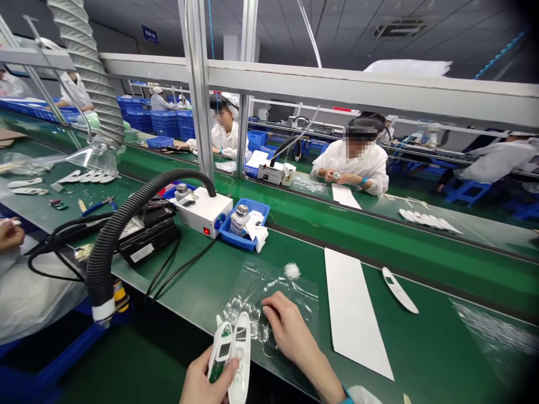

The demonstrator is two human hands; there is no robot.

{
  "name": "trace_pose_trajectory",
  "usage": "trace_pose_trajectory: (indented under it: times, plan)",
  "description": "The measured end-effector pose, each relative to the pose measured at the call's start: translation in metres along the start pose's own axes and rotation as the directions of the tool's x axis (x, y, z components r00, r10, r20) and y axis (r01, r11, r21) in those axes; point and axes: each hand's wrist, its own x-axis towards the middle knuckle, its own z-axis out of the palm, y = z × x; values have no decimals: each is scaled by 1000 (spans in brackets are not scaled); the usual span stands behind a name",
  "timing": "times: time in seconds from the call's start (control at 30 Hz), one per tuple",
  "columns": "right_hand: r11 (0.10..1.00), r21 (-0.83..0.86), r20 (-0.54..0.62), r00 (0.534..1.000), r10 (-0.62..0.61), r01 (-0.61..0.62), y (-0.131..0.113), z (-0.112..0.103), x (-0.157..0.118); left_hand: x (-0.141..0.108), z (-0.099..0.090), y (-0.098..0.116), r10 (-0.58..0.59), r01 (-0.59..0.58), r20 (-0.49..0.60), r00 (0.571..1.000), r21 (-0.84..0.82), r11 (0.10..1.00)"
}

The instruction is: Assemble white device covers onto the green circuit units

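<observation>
My left hand is closed around two long white plastic housing halves, held side by side at the table's front edge. One half carries a green circuit board and a small display; the other, a white cover, has a window and round button openings. My right hand is over a clear plastic sheet, thumb and fingertips drawn together. What they hold, if anything, cannot be made out. Near these fingers, several clear square pieces lie on the sheet. Farther back on it sits a small heap of white bits.
A white paper strip and another white housing lie to the right. At the back left are a blue tray with a bottle, a white box and a black hose. A co-worker sits across the green belt.
</observation>
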Motion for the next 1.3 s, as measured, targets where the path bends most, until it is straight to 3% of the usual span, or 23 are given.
trace_pose_trajectory:
  times: [0.13, 0.27, 0.5, 0.63, 0.77, 1.1, 1.3]
  plan:
    - [985, -171, -83, 996, 18, -32, 12, 24, 6, 6, -8, -8, 50, -49, -56, 997, 14, 999]
    - [984, -129, -145, 984, 102, -121, 6, 38, -1, 7, -8, -11, 50, -50, -50, 997, 10, 999]
    - [999, -36, -242, 970, -23, 15, -16, 30, -15, 6, -13, -7, 42, -42, 18, 999, 32, 999]
    - [980, 195, -100, 992, 71, -50, -30, 18, -15, 1, -15, 1, 30, -29, 95, 995, -7, 1000]
    - [958, 271, 29, 996, 85, -90, -36, 19, -17, -2, -13, 6, 40, -37, 128, 991, -23, 999]
    - [960, 248, 22, 992, 127, -129, -37, 23, -21, -4, -8, 3, 50, -50, 140, 989, 0, 999]
    - [911, 356, 23, 976, 216, -210, -33, 26, -26, -3, -7, 2, 35, -33, 138, 990, -11, 999]
